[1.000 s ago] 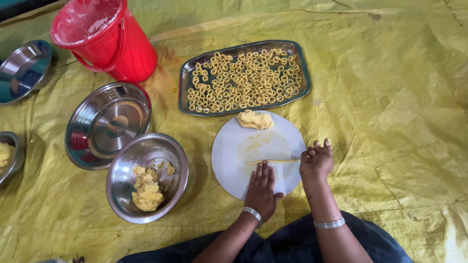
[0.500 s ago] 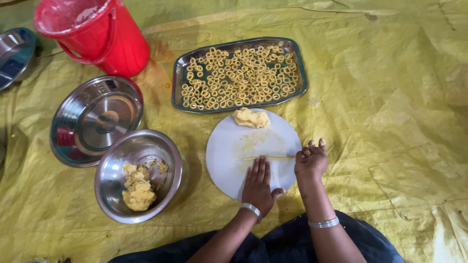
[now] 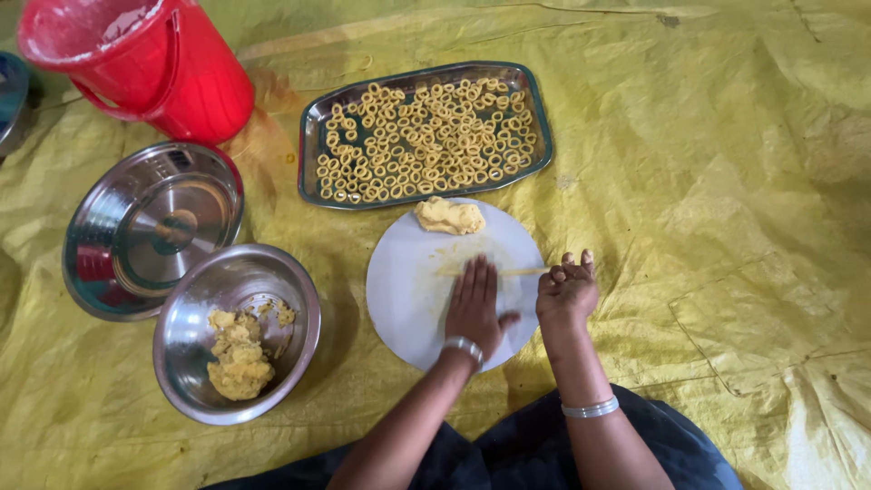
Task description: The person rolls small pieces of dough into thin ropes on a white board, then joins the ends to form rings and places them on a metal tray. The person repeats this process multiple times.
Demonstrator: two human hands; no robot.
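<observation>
The flat, open left hand (image 3: 475, 304) rolls a thin dough rope (image 3: 508, 271), likely soft and easily torn, its end beside the loosely curled right hand (image 3: 566, 290).

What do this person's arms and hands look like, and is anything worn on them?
Both forearms are bare, with no sleeves or gloves in view. The left hand has a thin silver-coloured bangle at the wrist. The right hand has a similar silver-coloured bangle further up the forearm. No rings are clearly visible.
</observation>
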